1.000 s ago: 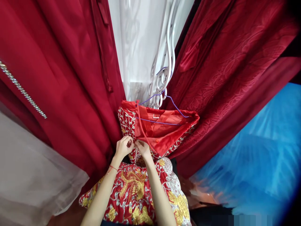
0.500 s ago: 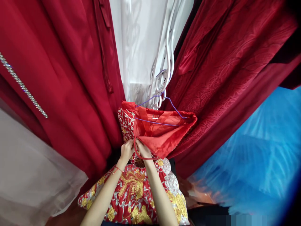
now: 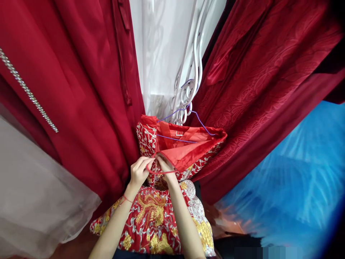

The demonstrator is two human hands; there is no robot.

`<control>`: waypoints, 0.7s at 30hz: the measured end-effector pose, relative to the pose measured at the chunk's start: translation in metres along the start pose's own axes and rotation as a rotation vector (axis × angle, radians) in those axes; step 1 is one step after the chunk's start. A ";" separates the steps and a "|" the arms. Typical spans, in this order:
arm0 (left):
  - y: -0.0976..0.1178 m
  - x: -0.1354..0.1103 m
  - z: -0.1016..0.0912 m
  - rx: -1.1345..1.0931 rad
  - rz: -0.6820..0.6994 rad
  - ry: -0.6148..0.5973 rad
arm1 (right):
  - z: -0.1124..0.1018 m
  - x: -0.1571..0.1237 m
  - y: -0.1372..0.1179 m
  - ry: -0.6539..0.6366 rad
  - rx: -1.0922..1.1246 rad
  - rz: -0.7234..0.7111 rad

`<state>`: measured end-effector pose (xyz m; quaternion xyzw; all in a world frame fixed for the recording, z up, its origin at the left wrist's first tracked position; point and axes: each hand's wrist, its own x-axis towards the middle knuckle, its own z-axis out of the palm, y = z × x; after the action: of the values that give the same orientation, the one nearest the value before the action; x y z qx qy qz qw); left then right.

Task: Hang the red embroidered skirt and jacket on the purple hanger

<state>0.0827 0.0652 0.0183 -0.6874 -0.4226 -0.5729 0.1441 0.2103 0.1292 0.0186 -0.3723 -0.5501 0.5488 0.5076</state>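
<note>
A red garment [image 3: 151,205] with gold and silver embroidery hangs before me on a purple wire hanger [image 3: 202,124]. Its orange-red lining [image 3: 175,154] is exposed where one front panel folds outward. At the opening's edge, my left hand [image 3: 139,171] is closed in a pinch on a thin red cord [image 3: 159,173]. The cord loops down and crosses my right wrist. Close beside it, my right hand [image 3: 165,167] is closed at the edge of the garment, its fingertips partly tucked behind the folded panel. Exactly what those fingertips grip is hard to see.
White curled metalwork [image 3: 192,72] rises behind the hanger. Dark red gowns [image 3: 81,90] hang on the left, with more red patterned cloth [image 3: 256,79] on the right. Pale sheer fabric [image 3: 40,187] lies at lower left, and a blue ruffled skirt [image 3: 291,172] at lower right.
My left hand has drawn slightly left and away from my right hand, pulling the cord loop with it. The folded panel has lifted, showing more embroidery on the right.
</note>
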 end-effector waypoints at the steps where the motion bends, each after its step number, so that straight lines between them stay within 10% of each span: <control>1: 0.008 0.005 -0.011 -0.039 -0.001 -0.021 | -0.001 0.001 -0.001 -0.002 -0.004 0.018; 7: 0.061 0.013 -0.076 -0.182 -0.316 -1.073 | -0.002 0.006 -0.005 -0.027 0.011 0.075; 9: 0.057 0.015 -0.074 -0.267 -0.448 -1.215 | -0.001 0.008 -0.004 -0.041 0.015 0.081; 15: -0.004 0.028 0.004 0.346 -0.559 -0.573 | 0.004 0.007 -0.008 -0.066 0.004 0.086; 21: -0.026 0.014 0.053 0.410 -0.434 -0.478 | 0.007 0.004 -0.014 -0.025 -0.027 0.053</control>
<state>0.0989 0.1230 0.0077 -0.6528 -0.6859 -0.3173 0.0514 0.2044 0.1297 0.0343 -0.3866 -0.5537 0.5592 0.4809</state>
